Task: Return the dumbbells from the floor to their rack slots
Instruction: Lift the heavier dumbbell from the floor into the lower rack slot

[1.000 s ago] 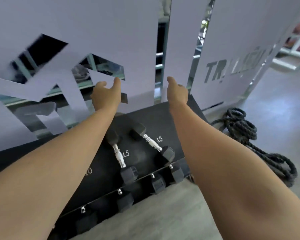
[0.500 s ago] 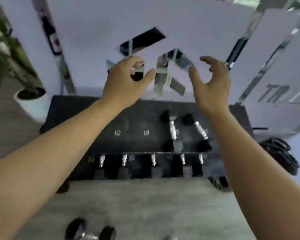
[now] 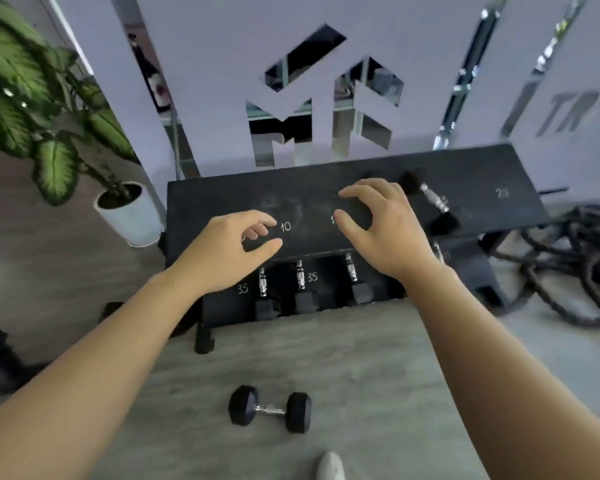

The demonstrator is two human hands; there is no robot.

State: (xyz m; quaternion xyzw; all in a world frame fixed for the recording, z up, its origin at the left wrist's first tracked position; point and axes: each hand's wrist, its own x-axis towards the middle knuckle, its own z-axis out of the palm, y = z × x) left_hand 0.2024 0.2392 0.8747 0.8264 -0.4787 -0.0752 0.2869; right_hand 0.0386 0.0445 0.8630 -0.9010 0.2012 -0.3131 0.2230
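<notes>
Both hands empty, out in front over the rack: left hand (image 3: 234,245) half-curled, thumb and fingers apart, near the painted "10" (image 3: 285,226); right hand (image 3: 378,225) spread wider, fingers bent, nothing gripped. Likely pre-shaped for a grab, not yet lowered.

Target looks like the hex dumbbell (image 3: 270,409) lying on its side on the grey floor (image 3: 378,375), well below the hands and apart from the rack. Chrome handle faces up and is clear, so an overhand grab should work.

Dumbbell rack (image 3: 222,199) is black and two-tiered. Top shelf is bare around the "10" marks; judging by its small size, the floor one may belong there, but no weight label is readable on it. One dumbbell (image 3: 433,202) sits on the top tier at right. Lower tier holds a row of dumbbells (image 3: 303,289) by the "35" marks.

Around: potted plant (image 3: 129,213) left of the rack, battle rope (image 3: 575,268) heaped at right, shoe tip (image 3: 330,466) at the bottom edge just beside the pickup spot. Nothing blocks the reach down.
</notes>
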